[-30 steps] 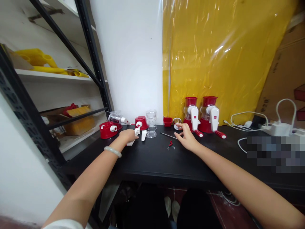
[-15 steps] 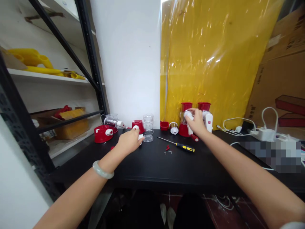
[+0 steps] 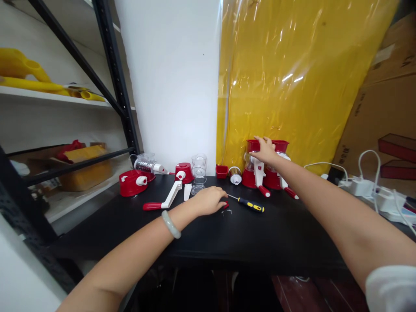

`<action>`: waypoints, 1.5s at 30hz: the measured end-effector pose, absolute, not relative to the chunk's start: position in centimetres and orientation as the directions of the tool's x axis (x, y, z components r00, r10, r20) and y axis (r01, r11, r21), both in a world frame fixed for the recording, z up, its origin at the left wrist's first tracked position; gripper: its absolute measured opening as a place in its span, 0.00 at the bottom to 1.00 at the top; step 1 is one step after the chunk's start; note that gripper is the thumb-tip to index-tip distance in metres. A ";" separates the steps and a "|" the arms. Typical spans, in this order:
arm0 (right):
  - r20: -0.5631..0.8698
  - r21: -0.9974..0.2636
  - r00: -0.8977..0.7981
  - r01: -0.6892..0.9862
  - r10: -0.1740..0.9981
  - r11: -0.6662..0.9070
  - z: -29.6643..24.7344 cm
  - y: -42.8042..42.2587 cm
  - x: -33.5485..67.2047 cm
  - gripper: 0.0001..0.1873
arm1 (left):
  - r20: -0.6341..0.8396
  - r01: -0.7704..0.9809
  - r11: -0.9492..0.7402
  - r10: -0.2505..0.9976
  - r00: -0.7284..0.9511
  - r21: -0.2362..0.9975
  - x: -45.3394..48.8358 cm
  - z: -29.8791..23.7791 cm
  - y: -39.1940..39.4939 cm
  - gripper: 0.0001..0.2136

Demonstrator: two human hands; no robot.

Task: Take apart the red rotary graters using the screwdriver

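My left hand [image 3: 210, 200] lies on the black table [image 3: 201, 234] with its fingers curled, the fingertips pinching at a small red part [image 3: 225, 206] beside a few loose screws [image 3: 229, 211]. A yellow-and-black screwdriver [image 3: 248, 203] lies just right of it. My right hand [image 3: 265, 149] reaches to the back of the table and grips the red hopper on top of a red and white hand-crank grinder [image 3: 255, 171]. A second grinder [image 3: 276, 175] stands right beside it, partly hidden by my forearm.
Loose parts line the back left: a white crank with a red grip [image 3: 164, 201], a red cap [image 3: 183, 172], a clear cup [image 3: 198, 167], a red base [image 3: 131, 182], a grater drum [image 3: 146, 164], a small red cup [image 3: 222, 171]. Cables and a power strip [image 3: 373, 190] lie at right; a black shelf rack [image 3: 110, 78] stands at left.
My left hand let go of the white crank and moved right to the small red part. My right hand rose from the grinder's body to its red hopper.
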State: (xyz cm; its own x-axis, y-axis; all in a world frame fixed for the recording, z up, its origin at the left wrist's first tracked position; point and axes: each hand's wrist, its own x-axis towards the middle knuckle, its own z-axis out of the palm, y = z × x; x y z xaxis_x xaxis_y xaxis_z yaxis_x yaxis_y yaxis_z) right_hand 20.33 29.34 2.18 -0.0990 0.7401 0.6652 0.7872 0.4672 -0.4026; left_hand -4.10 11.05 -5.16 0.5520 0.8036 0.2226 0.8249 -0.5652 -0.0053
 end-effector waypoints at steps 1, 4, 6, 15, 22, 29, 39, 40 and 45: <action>0.665 -0.395 -0.111 0.786 0.739 0.475 2.3 29.9 20.5 0.42 | 0.215 0.815 -0.580 0.795 0.568 -0.007 -3.8 -5.2 11.7 0.14; 0.642 -0.382 -0.160 0.782 0.750 0.493 2.7 31.4 20.8 0.43 | 0.196 0.775 -0.632 0.762 0.618 0.011 -2.8 -5.3 13.6 0.13; 0.612 -0.385 -0.188 0.778 0.768 0.497 3.2 32.3 21.0 0.45 | 0.188 0.742 -0.670 0.733 0.654 0.032 -1.7 -5.5 15.0 0.15; 0.474 -0.603 -0.177 0.649 0.863 0.464 5.0 36.5 22.4 0.46 | 0.134 0.609 -0.786 0.618 0.775 0.103 1.8 -6.9 20.0 0.17; 0.453 -0.747 -0.172 0.462 0.875 0.478 4.0 37.4 23.1 0.48 | 0.108 0.631 -0.772 0.636 0.764 0.074 1.5 -7.4 21.9 0.11; 0.491 -0.668 -0.170 0.556 0.854 0.495 5.1 35.5 23.7 0.46 | 0.157 0.737 -0.675 0.730 0.665 0.021 0.8 -8.0 23.2 0.11; 0.639 -0.557 -0.139 0.594 0.756 0.580 9.2 31.7 23.9 0.43 | 0.182 0.782 -0.624 0.770 0.611 0.012 1.1 -8.4 23.7 0.12; 0.657 -0.541 -0.142 0.595 0.740 0.594 9.8 31.4 24.0 0.43 | 0.186 0.787 -0.617 0.774 0.605 0.013 1.2 -8.4 23.8 0.12; 0.711 -0.463 -0.168 0.618 0.682 0.635 12.6 29.1 24.6 0.36 | 0.203 0.826 -0.562 0.814 0.544 0.040 1.2 -8.4 23.9 0.13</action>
